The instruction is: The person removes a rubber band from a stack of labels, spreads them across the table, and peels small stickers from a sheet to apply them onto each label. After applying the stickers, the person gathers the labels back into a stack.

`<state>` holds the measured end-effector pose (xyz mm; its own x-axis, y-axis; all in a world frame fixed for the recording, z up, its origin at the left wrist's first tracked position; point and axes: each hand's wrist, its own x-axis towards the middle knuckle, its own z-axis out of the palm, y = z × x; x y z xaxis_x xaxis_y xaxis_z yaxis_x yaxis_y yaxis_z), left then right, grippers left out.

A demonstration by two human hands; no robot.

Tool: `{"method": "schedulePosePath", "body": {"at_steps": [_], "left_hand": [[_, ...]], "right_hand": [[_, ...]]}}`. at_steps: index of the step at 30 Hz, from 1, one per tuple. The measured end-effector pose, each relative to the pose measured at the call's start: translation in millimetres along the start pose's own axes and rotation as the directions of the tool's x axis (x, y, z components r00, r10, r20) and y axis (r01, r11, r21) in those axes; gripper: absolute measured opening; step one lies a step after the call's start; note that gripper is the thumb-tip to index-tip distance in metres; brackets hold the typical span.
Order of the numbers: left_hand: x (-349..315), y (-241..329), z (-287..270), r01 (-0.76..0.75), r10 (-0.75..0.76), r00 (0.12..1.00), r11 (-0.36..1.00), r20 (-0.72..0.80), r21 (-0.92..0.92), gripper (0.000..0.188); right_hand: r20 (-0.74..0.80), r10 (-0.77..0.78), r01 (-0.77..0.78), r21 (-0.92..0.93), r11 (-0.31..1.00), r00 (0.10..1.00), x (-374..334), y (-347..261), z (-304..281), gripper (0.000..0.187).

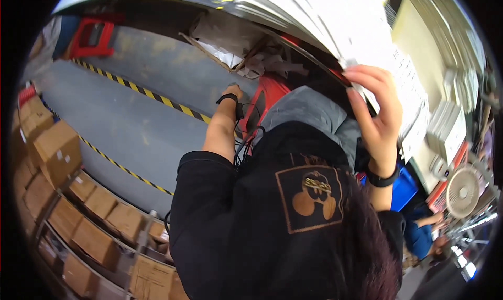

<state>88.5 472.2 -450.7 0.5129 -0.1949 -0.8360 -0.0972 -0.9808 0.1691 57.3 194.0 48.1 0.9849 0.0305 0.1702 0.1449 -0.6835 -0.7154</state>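
My left hand hangs low beside a red plastic stool, below the table. Its fingers look curled together, with a small greyish bit at their tips, too blurred to name. At the table's front edge is my right hand, thumb and fingers bent around the rim beside white paper sheets. Thumb tip and forefinger tip sit on either side of that dark and red edge. What they pinch, if anything, cannot be made out. Both wrists wear black bands.
An open carton with crumpled wrapping stands under the table. Stacked paper bundles and a round fan are at right. Cartons fill a rack at lower left. Yellow-black tape marks the floor. Another person is at far right.
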Motion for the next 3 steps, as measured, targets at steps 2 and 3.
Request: {"method": "schedulePosePath", "body": {"at_steps": [2, 3], "left_hand": [[11.2, 18.8, 0.0, 0.052, -0.048, 0.998, 0.992, 0.036, -0.118, 0.039], [12.1, 20.1, 1.5, 0.088, -0.079, 0.995, 0.980, 0.058, -0.176, 0.041]], "right_hand": [[-0.079, -0.100, 0.081, -0.207, 0.975, 0.992, 10.8, 2.2, 5.1, 0.026], [-0.003, -0.113, 0.106, -0.314, 0.943, 0.994, 10.5, 1.5, 6.3, 0.029]]}}
